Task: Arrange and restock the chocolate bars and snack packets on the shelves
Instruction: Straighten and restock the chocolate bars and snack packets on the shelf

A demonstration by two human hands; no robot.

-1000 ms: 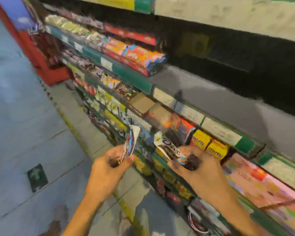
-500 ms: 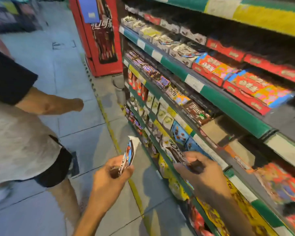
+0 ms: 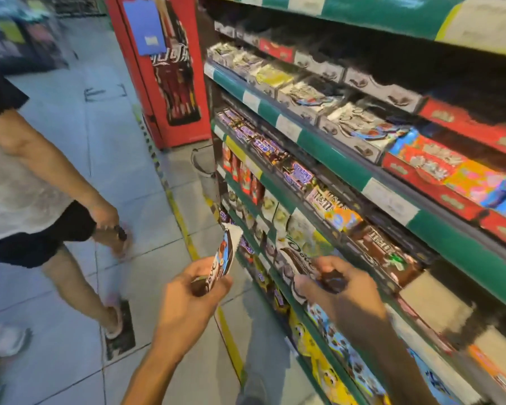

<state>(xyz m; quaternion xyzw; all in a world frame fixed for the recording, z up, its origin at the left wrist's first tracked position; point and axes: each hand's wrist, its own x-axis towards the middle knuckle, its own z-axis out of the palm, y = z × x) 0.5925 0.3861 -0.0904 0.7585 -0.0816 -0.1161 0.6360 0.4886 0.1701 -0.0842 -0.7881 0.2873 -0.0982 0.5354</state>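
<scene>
My left hand (image 3: 192, 299) grips a Dove chocolate packet (image 3: 224, 258) by its lower end, and the packet stands upright in the aisle, just left of the shelves. My right hand (image 3: 341, 290) holds a second Dove packet (image 3: 295, 258) at the front of a middle shelf (image 3: 278, 283), beside a row of white-and-green Dove packets (image 3: 278, 214). On the shelf above lie Snickers bars (image 3: 297, 175) and M&M's packs (image 3: 383, 249). Both hands are level with each other, about a packet's length apart.
A person in a grey shirt and dark shorts (image 3: 27, 206) walks through the aisle at the left, close to my left arm. A red cola fridge (image 3: 161, 68) stands at the shelf's far end. A yellow floor line (image 3: 187, 229) runs along the shelf base.
My view has swung left along the aisle and the passer-by has stepped further forward. Both hands keep their packets; the right-hand packet is a little nearer the shelf front.
</scene>
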